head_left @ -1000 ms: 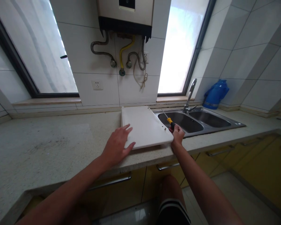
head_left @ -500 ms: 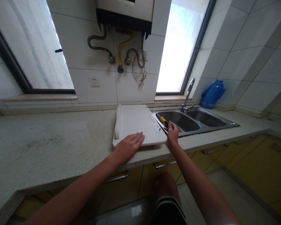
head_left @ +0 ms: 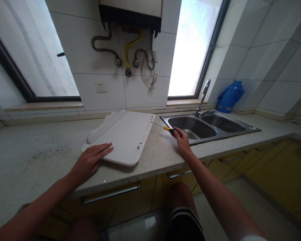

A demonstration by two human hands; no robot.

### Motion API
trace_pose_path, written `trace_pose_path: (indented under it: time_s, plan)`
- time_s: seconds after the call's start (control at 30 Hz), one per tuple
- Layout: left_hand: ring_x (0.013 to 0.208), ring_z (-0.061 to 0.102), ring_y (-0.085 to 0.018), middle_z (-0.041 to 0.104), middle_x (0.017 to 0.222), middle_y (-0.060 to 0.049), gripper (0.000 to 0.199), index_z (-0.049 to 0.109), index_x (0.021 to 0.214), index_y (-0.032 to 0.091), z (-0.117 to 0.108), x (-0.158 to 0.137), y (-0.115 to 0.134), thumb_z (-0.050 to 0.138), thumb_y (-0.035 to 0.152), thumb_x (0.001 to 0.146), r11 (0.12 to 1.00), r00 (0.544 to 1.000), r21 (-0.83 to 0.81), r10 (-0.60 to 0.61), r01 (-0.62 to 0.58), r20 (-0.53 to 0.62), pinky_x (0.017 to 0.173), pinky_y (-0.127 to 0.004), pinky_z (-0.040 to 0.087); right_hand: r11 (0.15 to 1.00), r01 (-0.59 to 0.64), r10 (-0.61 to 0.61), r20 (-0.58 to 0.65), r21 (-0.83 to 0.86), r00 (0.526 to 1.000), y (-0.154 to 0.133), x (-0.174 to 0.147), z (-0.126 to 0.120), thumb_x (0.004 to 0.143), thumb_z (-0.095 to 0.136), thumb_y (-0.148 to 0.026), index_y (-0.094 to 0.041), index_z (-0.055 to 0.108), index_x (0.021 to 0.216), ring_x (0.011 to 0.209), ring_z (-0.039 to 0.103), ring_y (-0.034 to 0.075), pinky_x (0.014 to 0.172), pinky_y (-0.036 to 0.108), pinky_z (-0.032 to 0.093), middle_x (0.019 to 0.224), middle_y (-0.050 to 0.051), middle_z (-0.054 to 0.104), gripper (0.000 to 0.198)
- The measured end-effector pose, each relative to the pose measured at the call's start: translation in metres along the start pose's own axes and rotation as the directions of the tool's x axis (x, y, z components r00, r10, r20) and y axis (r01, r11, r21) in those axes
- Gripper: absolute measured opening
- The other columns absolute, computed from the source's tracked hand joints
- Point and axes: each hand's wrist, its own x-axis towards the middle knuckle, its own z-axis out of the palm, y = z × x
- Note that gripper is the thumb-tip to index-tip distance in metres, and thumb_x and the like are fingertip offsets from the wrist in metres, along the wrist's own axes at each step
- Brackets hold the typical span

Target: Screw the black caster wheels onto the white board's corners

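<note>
A white board [head_left: 126, 135] with rounded corners and small holes near its right edge lies slantwise on the counter. At its left side is a narrower white piece [head_left: 107, 126] with a wavy outer edge; how the two join is unclear. My left hand [head_left: 91, 159] rests on the board's near left corner, fingers stretched out and flat. In my right hand [head_left: 182, 138] is a screwdriver [head_left: 168, 129] with a yellow and black handle, gripped at the handle's end. Its thin shaft points left, with the tip close to the board's far right corner.
A double steel sink [head_left: 217, 134] with a tap [head_left: 203, 98] is set into the pale counter [head_left: 45, 150] on the right. Behind it stands a blue thermos-like container [head_left: 230, 96]. Pipes [head_left: 127, 53] hang below a wall heater [head_left: 130, 15]. Drawer handles [head_left: 112, 193] stick out below the counter.
The board has turned and shifted left under my left hand, uncovering the wavy-edged piece. My right hand has moved slightly left with the screwdriver, whose shaft now points left, toward the board's edge.
</note>
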Motion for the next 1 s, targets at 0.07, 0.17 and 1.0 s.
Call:
trace_pose_path:
  time_s: [0.07,0.17,1.0]
  plan:
    - [0.141,0.070,-0.030,0.070,0.158,-0.009,0.067,0.060,0.164,0.031,-0.004,-0.016,-0.008,0.049,0.011,0.102,0.995,0.994,0.013,-0.102,0.102,-0.033,0.119,-0.050,0.054,1.000,0.014,-0.012,0.048,-0.026,0.999,-0.006,-0.004,0.001,0.082,0.079,-0.080,-0.020,0.081,0.128,0.102,0.081,0.028,0.111,0.057,0.064,0.113,0.010,0.083,0.075]
    - [0.138,0.071,-0.034,0.073,0.153,-0.013,0.057,0.068,0.155,0.026,-0.010,-0.029,-0.012,0.053,0.018,0.100,0.973,0.972,0.030,-0.226,0.228,-0.064,0.118,-0.056,0.054,0.995,0.049,-0.037,0.142,-0.083,0.989,-0.018,-0.013,0.005,0.088,0.077,-0.075,-0.022,0.081,0.131,0.096,0.080,0.026,0.106,0.054,0.065,0.110,0.008,0.083,0.068]
    - [0.135,0.067,-0.039,0.069,0.155,-0.016,0.059,0.061,0.153,0.023,-0.010,-0.028,-0.004,0.057,0.017,0.095,0.950,0.956,0.112,-0.292,0.290,0.000,0.113,-0.055,0.048,0.966,-0.019,0.006,-0.051,-0.259,0.999,0.011,0.031,0.072,0.097,0.081,-0.050,-0.017,0.076,0.123,0.102,0.073,0.023,0.100,0.046,0.061,0.111,0.008,0.078,0.042]
